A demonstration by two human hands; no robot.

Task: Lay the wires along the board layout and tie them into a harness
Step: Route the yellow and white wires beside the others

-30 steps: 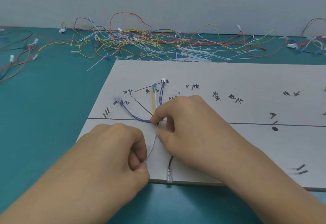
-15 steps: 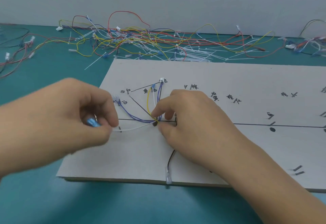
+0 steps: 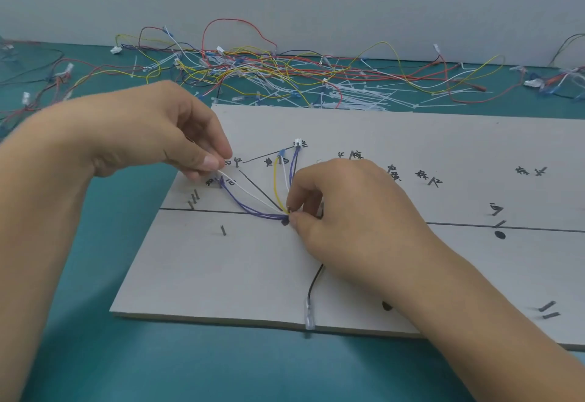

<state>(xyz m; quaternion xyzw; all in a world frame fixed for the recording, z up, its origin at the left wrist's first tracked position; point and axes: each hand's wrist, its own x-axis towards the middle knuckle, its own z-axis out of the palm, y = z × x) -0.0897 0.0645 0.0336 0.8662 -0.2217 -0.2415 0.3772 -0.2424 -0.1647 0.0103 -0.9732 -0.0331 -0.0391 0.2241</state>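
As the right hand (image 3: pixel 348 211) pinches fanned wires (image 3: pixel 253 213) at the board's (image 3: pixel 221 275) middle, the left hand (image 3: pixel 152 129) pinches a white wire (image 3: pixel 250 193) near its left edge.

Even, soft light; slight wide-angle edge distortion.

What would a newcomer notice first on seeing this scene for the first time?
Two bare hands work on the grey board: the right hand pinches the coloured wires where they meet, and the left hand pinches the end of a white wire. Behind the board, a tangled pile of loose wires and white ties lies on the teal table.
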